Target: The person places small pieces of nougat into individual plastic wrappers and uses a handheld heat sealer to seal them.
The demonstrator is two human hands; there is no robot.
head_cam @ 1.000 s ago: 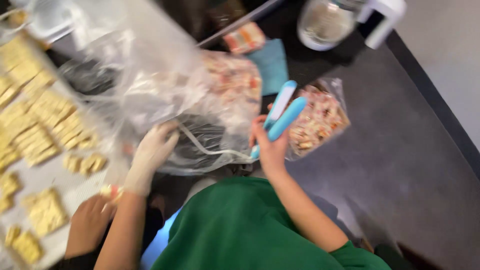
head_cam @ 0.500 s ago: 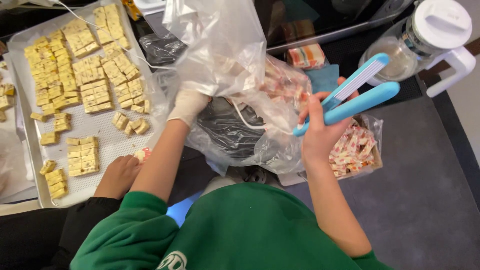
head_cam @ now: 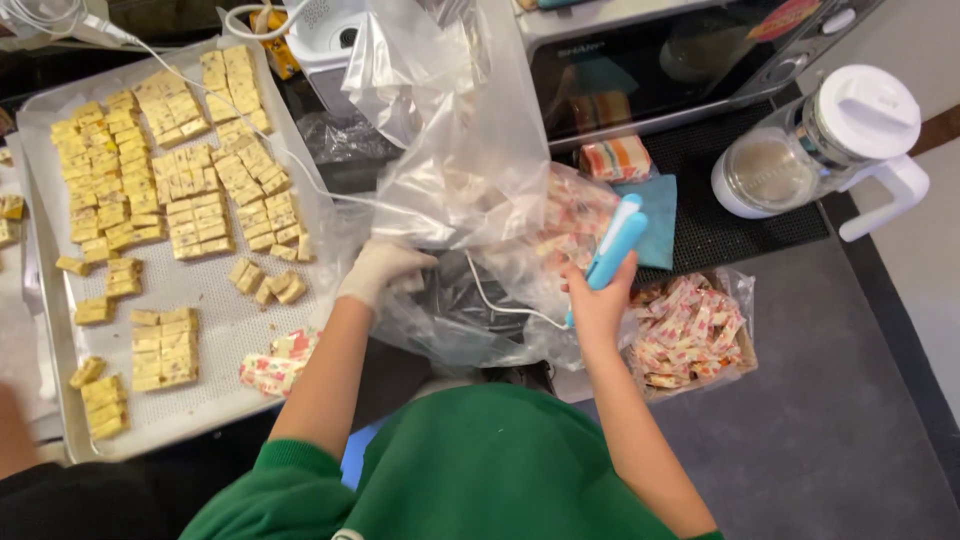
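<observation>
My left hand (head_cam: 385,270), in a white glove, grips the lower side of a large clear plastic bag (head_cam: 450,150) that stands up in front of me. My right hand (head_cam: 598,305) is bare and holds a light blue clamp-style sealer (head_cam: 615,245) with a white cord (head_cam: 500,305). The sealer's jaws rest close together against the bag's right side. Wrapped sweets show through the bag near the sealer.
A metal tray (head_cam: 200,390) at the left holds several rows of cut pale squares (head_cam: 150,200) and a few wrapped sweets (head_cam: 275,365). An open bag of wrapped sweets (head_cam: 690,330) lies at the right. Behind are a microwave (head_cam: 660,60), a white-lidded jug (head_cam: 820,150) and a blue cloth (head_cam: 655,215). Another person's arm (head_cam: 10,440) shows at the left edge.
My right hand has come down and left, bringing the sealer against the bag with its jaws nearly together. The other person's hand has drawn back from the tray.
</observation>
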